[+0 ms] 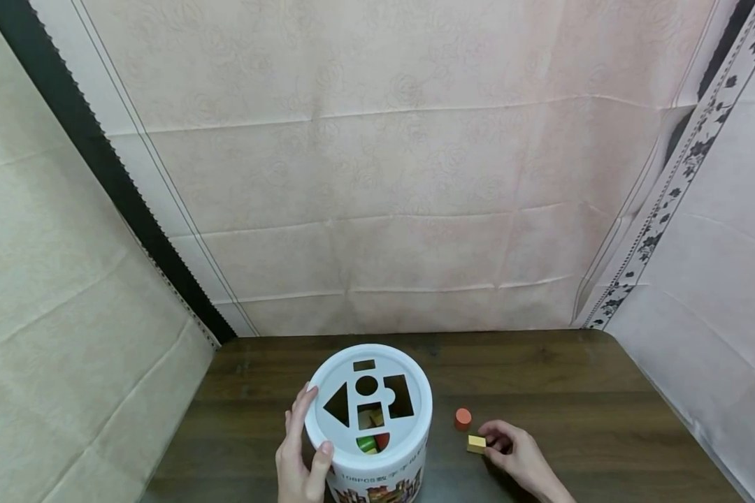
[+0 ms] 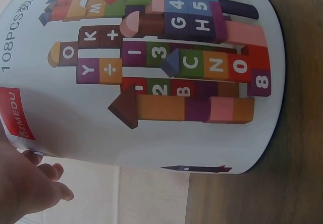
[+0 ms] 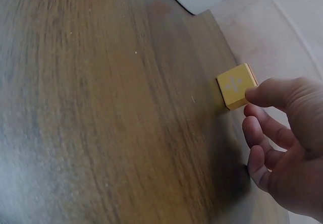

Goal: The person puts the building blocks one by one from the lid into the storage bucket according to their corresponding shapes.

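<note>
A white bucket (image 1: 377,471) with a pale blue lid (image 1: 409,436) stands on the table, printed with pictures of toy blocks. Several shaped holes pierce the lid, and green, red and yellow blocks show through them. My left hand (image 1: 302,454) holds the lid's left edge, its thumb at the front and its fingers round the side. To the right of the bucket, my right hand (image 1: 516,454) pinches a yellow block (image 3: 236,87) at its edge; a pale division sign marks one face. Just behind that block is a short orange-red cylinder block (image 1: 463,419).
The dark wooden table (image 1: 579,398) runs back to a pale cloth wall (image 1: 415,209). More cloth hangs at the left and right sides. In the right wrist view, the bucket's lower edge (image 3: 197,2) appears at the top.
</note>
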Demonstrator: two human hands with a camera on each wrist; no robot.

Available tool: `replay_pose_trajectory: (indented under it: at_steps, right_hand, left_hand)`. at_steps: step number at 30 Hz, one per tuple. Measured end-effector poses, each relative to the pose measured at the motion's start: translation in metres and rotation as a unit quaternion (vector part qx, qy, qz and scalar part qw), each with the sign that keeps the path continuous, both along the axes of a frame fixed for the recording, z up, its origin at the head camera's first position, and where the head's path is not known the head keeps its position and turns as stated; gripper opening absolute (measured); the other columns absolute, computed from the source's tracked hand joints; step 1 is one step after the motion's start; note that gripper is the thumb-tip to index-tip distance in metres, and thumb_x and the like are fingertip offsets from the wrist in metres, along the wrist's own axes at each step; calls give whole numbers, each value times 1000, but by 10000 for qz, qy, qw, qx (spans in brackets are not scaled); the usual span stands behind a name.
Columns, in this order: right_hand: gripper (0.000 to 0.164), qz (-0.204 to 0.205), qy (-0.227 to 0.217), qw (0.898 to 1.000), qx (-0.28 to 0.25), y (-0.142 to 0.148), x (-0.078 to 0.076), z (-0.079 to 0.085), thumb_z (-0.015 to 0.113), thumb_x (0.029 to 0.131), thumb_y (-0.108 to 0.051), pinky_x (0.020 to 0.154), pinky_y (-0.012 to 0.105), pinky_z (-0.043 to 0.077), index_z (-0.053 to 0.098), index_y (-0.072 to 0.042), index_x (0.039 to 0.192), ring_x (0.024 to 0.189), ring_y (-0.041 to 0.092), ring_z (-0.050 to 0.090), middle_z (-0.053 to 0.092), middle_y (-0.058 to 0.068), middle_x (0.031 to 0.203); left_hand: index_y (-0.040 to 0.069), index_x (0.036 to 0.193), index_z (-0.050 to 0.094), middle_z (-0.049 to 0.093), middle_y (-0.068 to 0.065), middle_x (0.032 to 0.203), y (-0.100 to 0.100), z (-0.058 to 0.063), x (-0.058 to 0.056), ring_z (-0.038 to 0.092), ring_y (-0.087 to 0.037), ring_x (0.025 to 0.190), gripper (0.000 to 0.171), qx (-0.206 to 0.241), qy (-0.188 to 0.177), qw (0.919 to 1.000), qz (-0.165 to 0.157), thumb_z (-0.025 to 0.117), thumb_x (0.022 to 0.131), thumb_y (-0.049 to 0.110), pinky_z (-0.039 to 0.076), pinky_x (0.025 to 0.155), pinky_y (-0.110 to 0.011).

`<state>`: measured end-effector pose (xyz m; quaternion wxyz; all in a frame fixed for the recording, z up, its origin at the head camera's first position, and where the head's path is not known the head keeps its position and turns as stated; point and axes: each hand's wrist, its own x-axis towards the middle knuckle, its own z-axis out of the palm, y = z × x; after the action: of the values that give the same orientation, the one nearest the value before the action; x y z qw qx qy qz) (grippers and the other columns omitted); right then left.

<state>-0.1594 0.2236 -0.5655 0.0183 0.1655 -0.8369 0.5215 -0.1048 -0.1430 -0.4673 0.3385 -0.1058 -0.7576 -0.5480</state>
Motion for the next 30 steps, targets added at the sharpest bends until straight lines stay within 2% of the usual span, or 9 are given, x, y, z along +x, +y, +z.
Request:
replay_pose_trajectory:
  at_steps: [5, 13, 20, 30]
  right_hand:
    - [23, -12, -153, 9999, 68, 0, -2, -1, 72, 81, 7, 62, 26, 51, 68, -2, 101, 71, 8, 60, 66, 4, 86]
    - [21, 43, -102, 9998, 134, 2, -3, -3, 72, 82, 6, 62, 27, 51, 68, -3, 101, 72, 8, 61, 67, 3, 87]
    - [19, 73, 118, 9997, 193, 3, -4, -3, 71, 82, 6, 60, 26, 50, 68, -3, 98, 70, 6, 60, 67, -1, 84]
    - [18, 22, -89, 9997, 218, 2, -8, 18, 71, 84, 4, 60, 26, 50, 68, -2, 101, 71, 8, 59, 66, 0, 84]
  left_hand:
    - [14, 143, 55, 51, -10, 147, 0, 0, 0, 40, -19, 139, 59, 9, -30, 10000, 14, 62, 85, 20, 10, 97, -83]
    - [13, 143, 55, 52, -11, 146, 0, -1, 0, 41, -19, 138, 59, -7, 76, 10000, 9, 61, 85, 20, 11, 95, -84]
    - [13, 143, 55, 52, -10, 146, 1, 0, 0, 41, -19, 138, 59, -7, 71, 10000, 16, 61, 85, 20, 11, 95, -84]
    - [14, 143, 55, 52, -9, 146, 1, 1, 0, 41, -20, 138, 60, -21, 47, 10000, 37, 61, 84, 20, 11, 95, -84]
